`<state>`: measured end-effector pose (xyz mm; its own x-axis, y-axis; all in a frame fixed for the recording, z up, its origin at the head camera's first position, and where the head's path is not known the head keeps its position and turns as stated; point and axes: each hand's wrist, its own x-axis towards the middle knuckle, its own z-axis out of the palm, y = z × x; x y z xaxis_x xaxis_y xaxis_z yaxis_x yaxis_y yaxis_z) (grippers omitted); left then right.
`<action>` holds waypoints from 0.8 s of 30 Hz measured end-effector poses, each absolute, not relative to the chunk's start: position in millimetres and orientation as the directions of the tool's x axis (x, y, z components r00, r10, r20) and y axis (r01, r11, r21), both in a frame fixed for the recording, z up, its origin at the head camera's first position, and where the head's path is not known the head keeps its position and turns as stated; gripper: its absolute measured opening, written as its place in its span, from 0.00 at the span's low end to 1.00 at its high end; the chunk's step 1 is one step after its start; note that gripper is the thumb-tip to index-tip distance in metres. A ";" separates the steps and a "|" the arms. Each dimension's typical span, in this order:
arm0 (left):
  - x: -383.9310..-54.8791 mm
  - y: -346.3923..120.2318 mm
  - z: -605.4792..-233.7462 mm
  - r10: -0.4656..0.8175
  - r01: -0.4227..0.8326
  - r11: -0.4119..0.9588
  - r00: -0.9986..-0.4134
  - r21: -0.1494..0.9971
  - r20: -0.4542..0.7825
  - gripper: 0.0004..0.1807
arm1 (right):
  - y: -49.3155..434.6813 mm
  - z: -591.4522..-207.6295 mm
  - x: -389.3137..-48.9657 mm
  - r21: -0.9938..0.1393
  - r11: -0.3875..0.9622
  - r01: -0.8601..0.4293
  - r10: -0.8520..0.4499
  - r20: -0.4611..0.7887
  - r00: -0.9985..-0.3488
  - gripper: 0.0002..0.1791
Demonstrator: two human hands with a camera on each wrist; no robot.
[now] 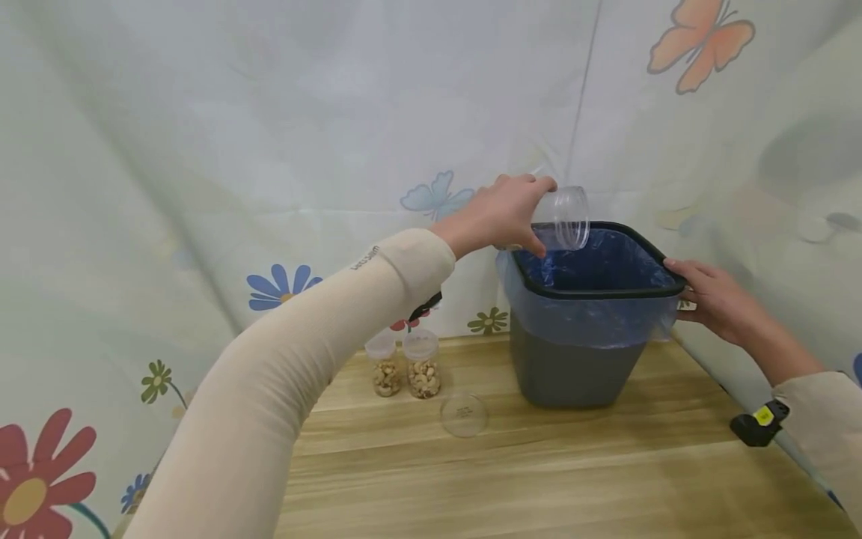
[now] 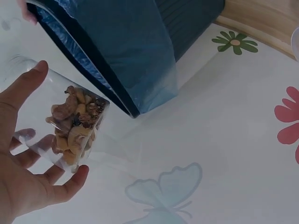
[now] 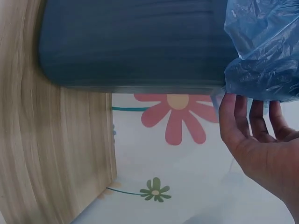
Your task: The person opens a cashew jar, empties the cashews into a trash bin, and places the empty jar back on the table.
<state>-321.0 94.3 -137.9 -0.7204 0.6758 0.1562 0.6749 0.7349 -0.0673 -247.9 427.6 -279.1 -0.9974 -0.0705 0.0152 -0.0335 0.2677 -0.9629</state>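
My left hand point(image 1: 508, 209) grips a clear plastic jar point(image 1: 572, 217) tilted nearly on its side, its mouth end over the bin. In the left wrist view, mixed nuts point(image 2: 77, 121) lie gathered toward the jar's base, with fingers and thumb spread around its wall. The grey trash bin point(image 1: 572, 367) stands upright with a blue bag point(image 1: 606, 322) folded over its black rim point(image 1: 599, 293). At the bin's right side, my right hand point(image 1: 723, 303) holds the rim; its fingertips point(image 3: 229, 100) press the bag's outer fold in the right wrist view.
Two lidded jars, a smaller one point(image 1: 386, 374) and a larger one point(image 1: 423, 370), stand with nuts inside on the wooden table point(image 1: 417, 479). A clear round lid point(image 1: 465, 415) lies flat in front of them. A flower-printed curtain point(image 1: 303, 135) surrounds the table's back and sides.
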 end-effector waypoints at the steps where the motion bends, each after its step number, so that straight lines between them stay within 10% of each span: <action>1: -320.5 95.4 -137.5 0.674 0.671 0.738 -0.724 -0.076 0.150 0.57 | 426.4 -278.3 -248.0 -0.955 0.297 -0.025 -0.068 0.005 -0.998 0.45; 24: -321.9 97.0 -140.9 0.694 0.640 0.709 -0.708 -0.296 0.132 0.54 | 415.4 -273.9 -239.9 -0.948 0.318 0.010 0.023 -0.003 -1.000 0.49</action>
<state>-321.9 97.0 -140.9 -0.7078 0.6940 0.1318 0.6401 0.7091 -0.2958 -239.9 415.4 -273.9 -0.9997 0.0231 -0.0026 0.0098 0.3181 -0.9480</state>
